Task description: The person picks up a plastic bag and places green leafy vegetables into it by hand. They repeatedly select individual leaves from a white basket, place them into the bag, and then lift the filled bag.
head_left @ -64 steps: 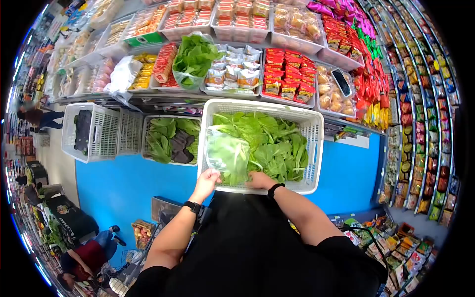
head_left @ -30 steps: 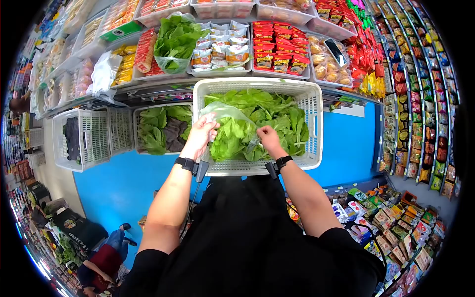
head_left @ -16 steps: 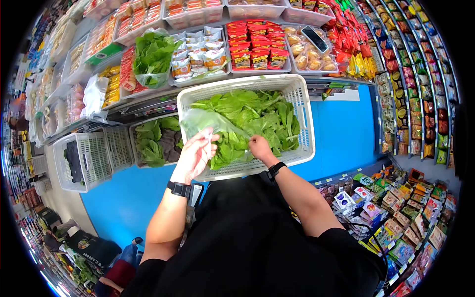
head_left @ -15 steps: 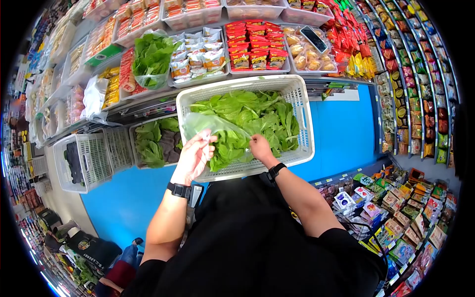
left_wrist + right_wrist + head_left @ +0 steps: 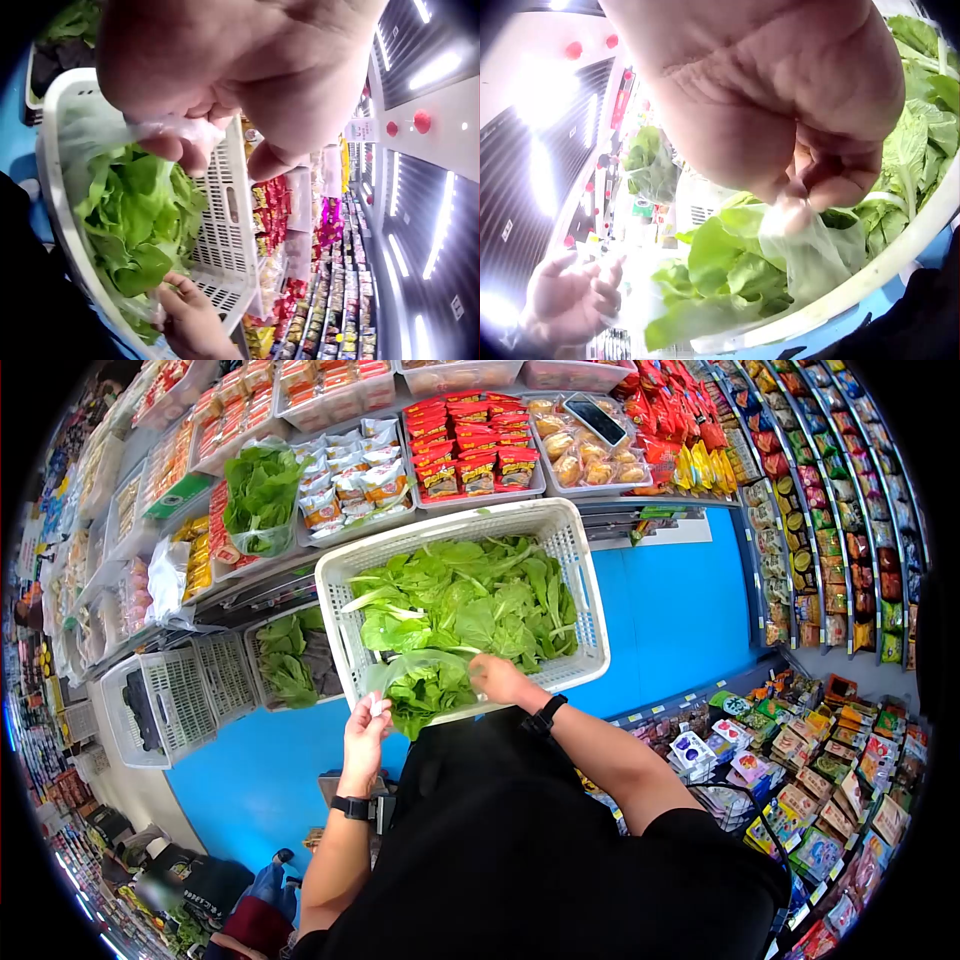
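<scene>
A thin clear plastic bag (image 5: 400, 665) with leafy greens (image 5: 425, 695) in it lies over the near left corner of a white slatted crate (image 5: 592, 585). My left hand (image 5: 366, 738) pinches the bag's gathered plastic at its left, beside the crate's near wall. On the other side, my right hand (image 5: 503, 682) pinches the bag's edge between thumb and fingers, as the right wrist view shows. Leaves spread out of the bag's mouth toward me, past the crate's rim. Loose greens (image 5: 480, 605) fill the crate behind both hands.
Behind the crate, a shelf carries bins of red packets (image 5: 470, 450), white packets (image 5: 350, 480) and buns with a phone (image 5: 596, 422) on top. Another bag of greens (image 5: 262, 495) stands there. More crates (image 5: 165, 705) sit at left. A person (image 5: 255, 920) is at lower left.
Both hands have drawn the bag toward me to the crate's near edge, its greens now spilling over the rim. The crate and shelf have shifted left in view.
</scene>
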{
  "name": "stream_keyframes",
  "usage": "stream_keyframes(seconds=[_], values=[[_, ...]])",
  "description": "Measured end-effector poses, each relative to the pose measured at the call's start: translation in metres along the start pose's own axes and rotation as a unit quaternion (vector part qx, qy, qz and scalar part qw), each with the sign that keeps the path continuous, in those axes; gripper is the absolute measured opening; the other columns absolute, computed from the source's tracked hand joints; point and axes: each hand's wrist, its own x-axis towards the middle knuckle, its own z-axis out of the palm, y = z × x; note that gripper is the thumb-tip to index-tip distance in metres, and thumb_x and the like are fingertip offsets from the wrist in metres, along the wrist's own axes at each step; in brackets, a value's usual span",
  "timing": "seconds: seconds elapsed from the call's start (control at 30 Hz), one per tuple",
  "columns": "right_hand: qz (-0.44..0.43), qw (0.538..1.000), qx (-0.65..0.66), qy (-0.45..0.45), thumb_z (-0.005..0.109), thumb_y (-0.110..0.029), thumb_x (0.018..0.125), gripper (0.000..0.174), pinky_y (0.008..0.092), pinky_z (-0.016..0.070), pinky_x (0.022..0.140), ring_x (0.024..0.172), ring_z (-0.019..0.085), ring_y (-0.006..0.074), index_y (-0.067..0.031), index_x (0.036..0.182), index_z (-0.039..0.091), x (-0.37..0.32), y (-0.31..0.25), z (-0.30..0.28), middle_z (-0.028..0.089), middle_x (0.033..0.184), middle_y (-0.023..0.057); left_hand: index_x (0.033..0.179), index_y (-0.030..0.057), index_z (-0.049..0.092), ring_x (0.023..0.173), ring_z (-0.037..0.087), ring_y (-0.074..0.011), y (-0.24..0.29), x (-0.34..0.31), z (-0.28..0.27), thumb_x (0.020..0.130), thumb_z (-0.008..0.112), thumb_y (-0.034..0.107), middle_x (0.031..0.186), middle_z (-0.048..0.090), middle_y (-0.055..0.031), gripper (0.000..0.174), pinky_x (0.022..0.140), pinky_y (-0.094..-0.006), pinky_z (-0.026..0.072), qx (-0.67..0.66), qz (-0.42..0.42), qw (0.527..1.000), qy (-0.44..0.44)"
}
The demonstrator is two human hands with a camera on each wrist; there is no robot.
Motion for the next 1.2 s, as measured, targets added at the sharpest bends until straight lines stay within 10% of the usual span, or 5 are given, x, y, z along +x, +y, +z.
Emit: stream_keyframes(seconds=[0.37, 0.6, 0.8, 1.0, 1.2], values=[[-0.063, 0.980, -0.125, -0.140, 0.077, -0.036, 0.094, 0.064, 0.0474, 0.0576, 0.101, 0.118, 0.071, 0.0438, -0.0012, 0.145, 0.061, 0.017, 0.014, -0.026, 0.075, 0.127, 0.0260, 0.137, 0.0033, 0.061, 0.083, 0.059, -0.0104, -0.027, -0.003, -0.008, 0.107, 0.063, 0.007, 0.117, 0.072, -0.0056, 0.031, 0.077, -0.0259, 0.0505, -0.126, 0.027, 0.988, 0.085], [-0.090, 0.983, -0.150, -0.050, 0.072, -0.029, 0.094, 0.038, 0.0512, 0.0583, 0.094, 0.107, 0.074, 0.0444, 0.0011, 0.116, 0.073, 0.064, -0.010, -0.041, 0.077, 0.112, 0.0277, 0.138, 0.0008, 0.058, 0.087, 0.061, -0.0073, -0.069, -0.006, -0.017, 0.103, 0.066, 0.003, 0.108, 0.073, -0.0046, 0.037, 0.078, -0.0236, 0.0502, 0.185, -0.016, 0.972, 0.145], [-0.155, 0.977, -0.148, -0.016, 0.065, -0.019, 0.096, 0.025, 0.0534, 0.0576, 0.094, 0.108, 0.073, 0.0460, -0.0003, 0.110, 0.074, 0.150, -0.043, -0.005, 0.076, 0.110, 0.0289, 0.137, -0.0003, 0.058, 0.095, 0.063, -0.0089, -0.074, -0.018, -0.015, 0.103, 0.067, 0.002, 0.107, 0.071, -0.0030, 0.036, 0.085, -0.0243, 0.0508, 0.030, 0.012, 0.987, 0.154], [-0.042, 0.952, -0.285, -0.101, 0.067, -0.017, 0.098, 0.057, 0.0509, 0.0563, 0.104, 0.129, 0.066, 0.0442, 0.0053, 0.149, 0.053, 0.232, -0.064, 0.048, 0.065, 0.142, 0.0326, 0.140, -0.0015, 0.058, 0.090, 0.061, -0.0071, -0.071, -0.031, -0.011, 0.104, 0.071, 0.005, 0.099, 0.066, 0.0013, 0.039, 0.082, -0.0238, 0.0513, -0.005, 0.015, 0.993, 0.113], [-0.009, 0.917, -0.376, -0.133, 0.069, -0.021, 0.092, 0.061, 0.0553, 0.0536, 0.109, 0.131, 0.061, 0.0487, 0.0028, 0.147, 0.056, 0.237, -0.059, 0.070, 0.061, 0.144, 0.0279, 0.134, -0.0013, 0.062, 0.086, 0.068, -0.0086, -0.050, -0.042, -0.030, 0.103, 0.074, 0.013, 0.098, 0.071, -0.0010, 0.036, 0.080, -0.0280, 0.0562, 0.063, -0.046, 0.995, 0.060]])
